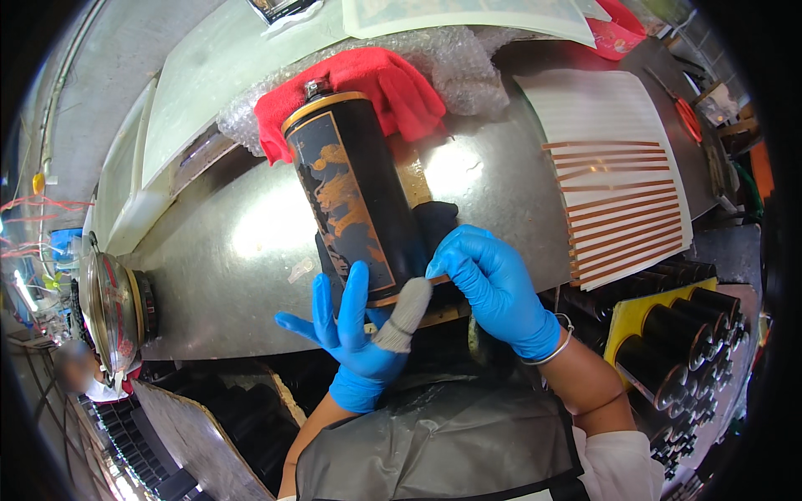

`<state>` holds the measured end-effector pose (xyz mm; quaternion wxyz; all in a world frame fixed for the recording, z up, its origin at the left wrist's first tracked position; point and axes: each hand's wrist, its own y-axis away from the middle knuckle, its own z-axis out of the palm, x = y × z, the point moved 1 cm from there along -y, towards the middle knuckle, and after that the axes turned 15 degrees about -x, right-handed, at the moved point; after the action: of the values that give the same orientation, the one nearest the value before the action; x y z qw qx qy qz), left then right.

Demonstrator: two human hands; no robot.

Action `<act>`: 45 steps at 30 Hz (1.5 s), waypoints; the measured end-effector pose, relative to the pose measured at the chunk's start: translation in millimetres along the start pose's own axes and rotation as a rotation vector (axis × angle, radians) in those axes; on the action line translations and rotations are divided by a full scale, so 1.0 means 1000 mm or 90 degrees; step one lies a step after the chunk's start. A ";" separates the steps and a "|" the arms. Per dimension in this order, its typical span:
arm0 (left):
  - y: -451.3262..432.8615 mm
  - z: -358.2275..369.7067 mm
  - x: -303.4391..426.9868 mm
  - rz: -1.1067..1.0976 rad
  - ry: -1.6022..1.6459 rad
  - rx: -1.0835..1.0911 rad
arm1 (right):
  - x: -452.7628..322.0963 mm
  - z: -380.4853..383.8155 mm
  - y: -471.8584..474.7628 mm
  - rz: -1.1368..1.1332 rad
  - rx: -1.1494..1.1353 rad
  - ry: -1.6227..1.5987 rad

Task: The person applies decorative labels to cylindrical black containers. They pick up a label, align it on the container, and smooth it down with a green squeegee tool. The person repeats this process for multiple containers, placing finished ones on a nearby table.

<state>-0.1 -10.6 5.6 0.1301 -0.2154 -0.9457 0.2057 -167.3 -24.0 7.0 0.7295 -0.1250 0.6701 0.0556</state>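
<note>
A black cylindrical bottle with a gold dragon panel lies on the metal table, its neck away from me and propped by a red cloth. My right hand, in a blue glove, pinches a thin copper-coloured strip beside the bottle's base. Near that base rim is my left hand, also gloved in blue, fingers spread. A grey fabric cover sits over its thumb, close to the strip. Whether the thumb presses on the rim cannot be made out.
Several copper-coloured strips lie in rows on a white backing sheet at right. Orange-handled scissors lie beyond. Black cylinders stand low at right. Bubble wrap lies behind the cloth, and a glass-lidded pot is at left. A person is far left.
</note>
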 end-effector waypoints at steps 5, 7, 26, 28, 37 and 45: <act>-0.018 0.001 -0.011 -0.095 0.111 -0.015 | -0.018 -0.006 -0.002 0.059 -0.070 0.074; -0.021 -0.002 -0.014 -0.181 0.344 -0.034 | -0.024 -0.006 -0.004 0.082 -0.105 0.114; 0.015 -0.007 -0.018 -0.085 0.077 0.018 | -0.009 0.005 -0.001 0.022 -0.004 0.046; 0.007 -0.005 -0.007 -0.039 0.041 -0.026 | -0.009 0.004 -0.002 0.033 -0.007 0.002; -0.025 -0.009 -0.012 -0.161 0.492 -0.039 | -0.019 0.001 0.000 0.054 -0.043 0.062; 0.000 -0.019 -0.040 -0.029 0.106 -0.094 | -0.022 0.008 0.000 0.075 -0.002 0.048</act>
<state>41.5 -22.8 16.3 0.1970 -0.2191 -0.9488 0.1138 -162.1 -20.0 29.5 0.6993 -0.0886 0.7029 0.0947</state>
